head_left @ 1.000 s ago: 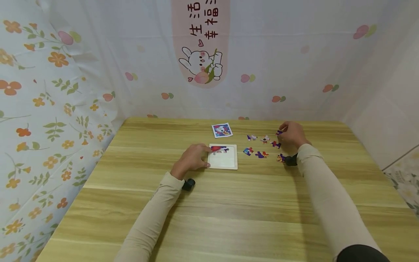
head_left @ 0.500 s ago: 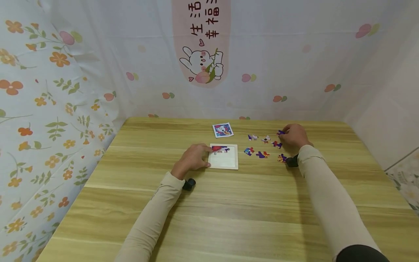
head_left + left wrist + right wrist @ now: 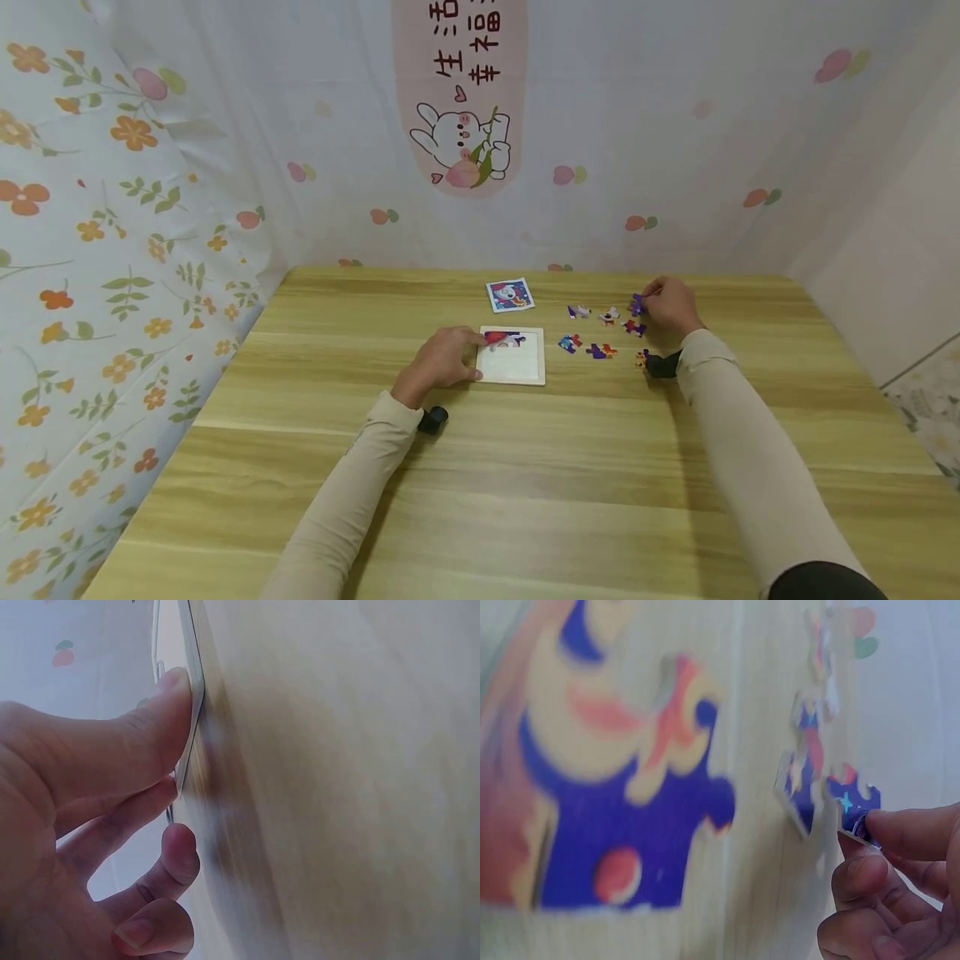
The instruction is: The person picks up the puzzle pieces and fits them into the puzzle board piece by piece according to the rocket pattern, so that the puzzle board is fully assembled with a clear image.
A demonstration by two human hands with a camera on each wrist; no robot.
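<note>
My left hand grips the left side of a white puzzle tray, thumb at the near corner and a finger farther up. In the left wrist view the thumb presses the tray's edge. A few joined pieces fill the tray's upper left. At the right my right hand pinches a purple jigsaw piece between thumb and finger. That jigsaw piece looks tilted in the right wrist view, with a light-blue star on it.
Several loose jigsaw pieces lie between tray and right hand. One purple-and-yellow piece looms close in the right wrist view, partly hidden by the wrist camera in the head view. A picture card lies behind the tray; a printed cloth hangs behind the table.
The purple piece in my right hand has turned and shifted slightly left, showing more of its face. My left hand stays on the tray.
</note>
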